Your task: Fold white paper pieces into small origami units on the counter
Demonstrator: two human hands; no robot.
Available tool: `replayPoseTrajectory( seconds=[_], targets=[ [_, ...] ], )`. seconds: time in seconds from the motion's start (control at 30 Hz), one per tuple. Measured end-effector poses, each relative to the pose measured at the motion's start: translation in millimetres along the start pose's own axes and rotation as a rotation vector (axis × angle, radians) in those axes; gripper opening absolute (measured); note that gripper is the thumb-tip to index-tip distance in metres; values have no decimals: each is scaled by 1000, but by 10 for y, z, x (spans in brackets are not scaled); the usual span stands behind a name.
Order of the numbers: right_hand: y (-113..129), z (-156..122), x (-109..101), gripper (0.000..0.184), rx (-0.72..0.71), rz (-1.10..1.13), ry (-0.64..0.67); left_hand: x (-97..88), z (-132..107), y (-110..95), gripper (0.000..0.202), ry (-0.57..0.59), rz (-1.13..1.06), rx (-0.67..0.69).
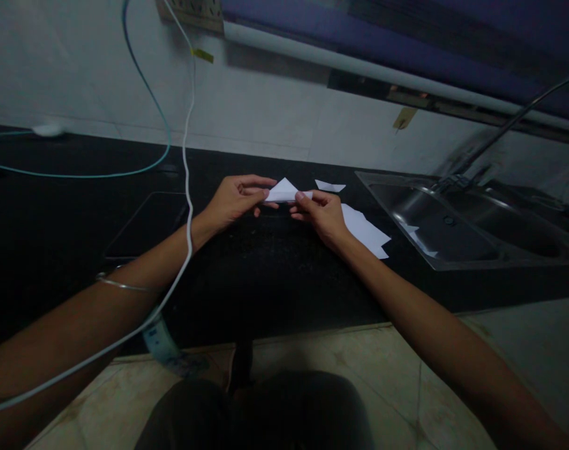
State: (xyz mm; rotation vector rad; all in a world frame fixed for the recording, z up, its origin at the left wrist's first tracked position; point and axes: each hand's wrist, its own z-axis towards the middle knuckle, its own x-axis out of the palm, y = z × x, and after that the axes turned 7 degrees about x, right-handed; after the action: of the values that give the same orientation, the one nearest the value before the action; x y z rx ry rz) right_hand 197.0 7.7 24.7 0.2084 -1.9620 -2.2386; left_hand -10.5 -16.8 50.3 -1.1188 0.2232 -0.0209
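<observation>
Between my hands, just above the black counter, is a white folded paper with a pointed top and a long straight lower edge. My left hand pinches its left end, thumb on the near side. At the other end my right hand grips the paper, its thumb pressed on the front. Some fingertips of both hands show below the fold. Beside my right wrist lie several white paper sheets, partly hidden by that hand. Behind it rests a small folded paper piece.
A steel sink with a tap is set into the counter at right. On the left lies a dark flat device. A white cable hangs across my left forearm; a teal cable loops behind.
</observation>
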Motion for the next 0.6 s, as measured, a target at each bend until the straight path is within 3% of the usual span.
replayPoseTrajectory(
  seconds=[0.13, 0.27, 0.47, 0.6],
  targets=[
    [3, 3, -6, 49, -59, -6, -17, -5, 16, 25, 46, 0, -27, 60],
    [-6, 18, -13, 65, -64, -34, -38, -10, 39, 39, 40, -18, -23, 104],
    [-38, 46, -19, 52, -42, -44, -57, -1, 52, 63, 45, -32, -42, 85],
    [-26, 25, 4, 43, -48, -7, -35, 34, 32, 42, 31, 112, -44, -19]
  ],
)
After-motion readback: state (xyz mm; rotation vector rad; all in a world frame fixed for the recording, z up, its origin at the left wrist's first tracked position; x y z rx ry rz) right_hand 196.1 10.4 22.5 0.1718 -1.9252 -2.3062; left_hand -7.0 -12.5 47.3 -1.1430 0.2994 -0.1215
